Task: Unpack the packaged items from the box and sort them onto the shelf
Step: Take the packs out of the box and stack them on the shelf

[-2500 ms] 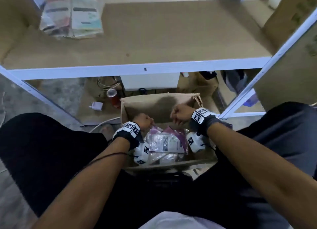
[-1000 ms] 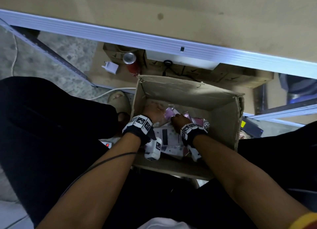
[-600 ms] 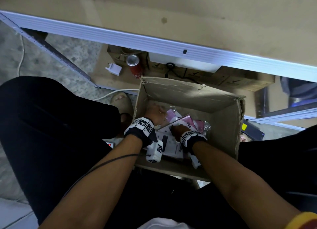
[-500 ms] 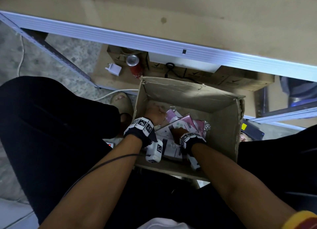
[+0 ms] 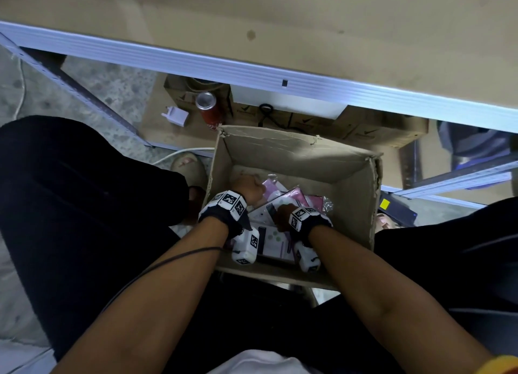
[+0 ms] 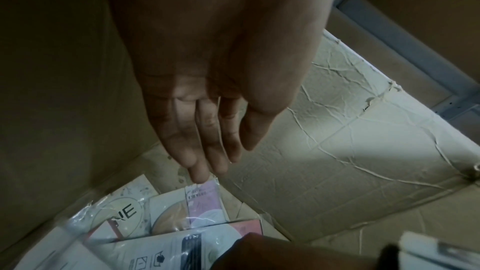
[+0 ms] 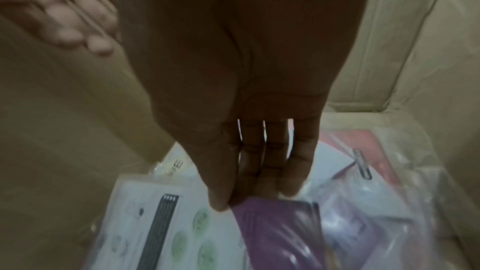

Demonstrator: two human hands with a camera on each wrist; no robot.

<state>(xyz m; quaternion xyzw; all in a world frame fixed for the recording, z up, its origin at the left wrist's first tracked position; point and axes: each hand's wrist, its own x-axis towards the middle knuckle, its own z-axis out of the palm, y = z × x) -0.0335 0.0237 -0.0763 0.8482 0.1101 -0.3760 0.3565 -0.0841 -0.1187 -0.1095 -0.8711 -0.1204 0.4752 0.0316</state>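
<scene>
Black wristbands [image 5: 224,214], checkered white markers

The right wrist view is motion-blurred, so the purple packet [image 7: 283,231] shows no readable print. Wrist cameras [image 5: 248,246] cover packets in the box [image 5: 297,155].

Creased matt cardboard box [image 5: 294,149], glossy plastic-wrapped packets [image 7: 285,233], ridged metal shelf edge [image 5: 196,65]

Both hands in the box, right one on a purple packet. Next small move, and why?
Probably lift the right hand straight up with the purple packet: its thumb and fingers already pinch the packet's top edge, and the packet lies on top of the other packets in the box. The left hand is open, fingertips just at a pink packet, gripping nothing.
</scene>
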